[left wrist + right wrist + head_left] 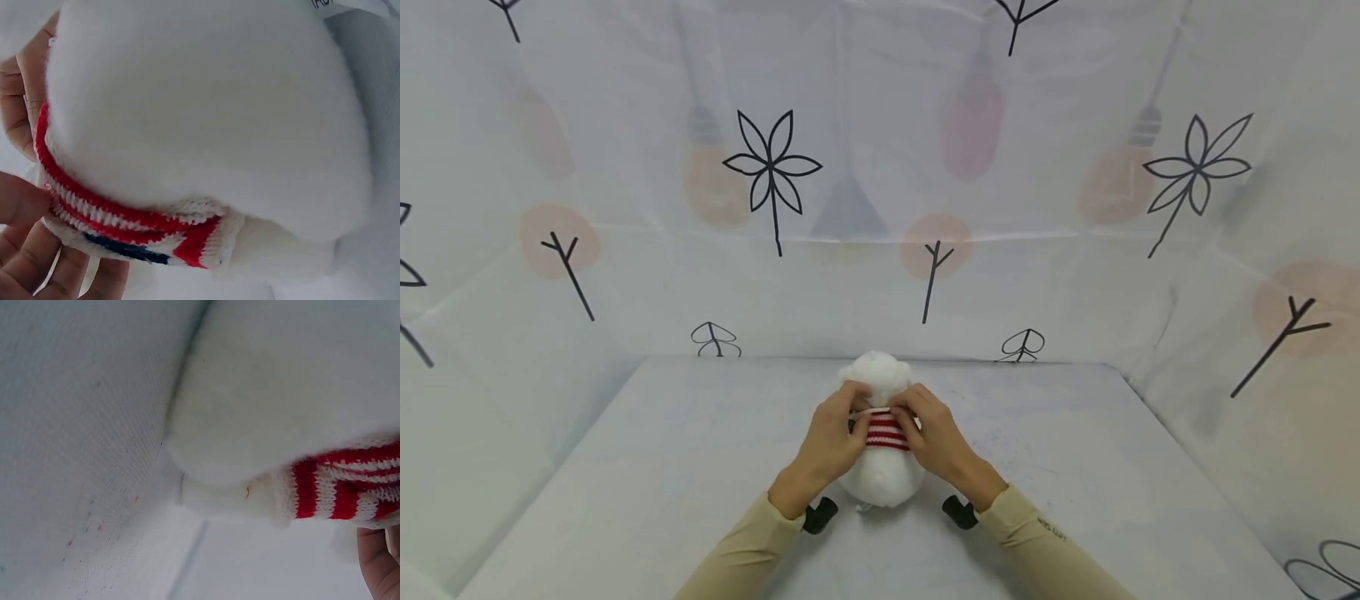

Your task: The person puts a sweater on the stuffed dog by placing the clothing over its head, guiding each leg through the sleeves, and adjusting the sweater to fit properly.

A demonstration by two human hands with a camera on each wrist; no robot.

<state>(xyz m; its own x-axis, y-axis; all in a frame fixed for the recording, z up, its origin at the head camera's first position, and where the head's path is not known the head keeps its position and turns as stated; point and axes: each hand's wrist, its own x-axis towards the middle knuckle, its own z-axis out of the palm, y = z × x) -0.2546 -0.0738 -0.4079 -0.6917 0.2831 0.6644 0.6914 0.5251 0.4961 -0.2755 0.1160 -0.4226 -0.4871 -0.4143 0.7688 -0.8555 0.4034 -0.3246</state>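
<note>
A white plush toy point(883, 479) lies on the table, its round head toward the back. It wears a small red-and-white striped knitted sweater point(886, 429), which also has a dark blue patch in the left wrist view. My left hand point(833, 429) pinches the sweater's left edge near the neck, thumb and fingers curled on the knit point(119, 219). On the opposite side my right hand point(934, 429) pinches its upper right edge. Only a few fingers point(375, 559) show in the right wrist view, beneath the striped sleeve. The toy's face is hidden.
The white table point(647, 500) meets a printed cloth backdrop point(850, 292) at the back and sides. A black device point(820, 515) sits at the left wrist and another point(959, 512) at the right. A white tag point(356, 6) hangs from the toy.
</note>
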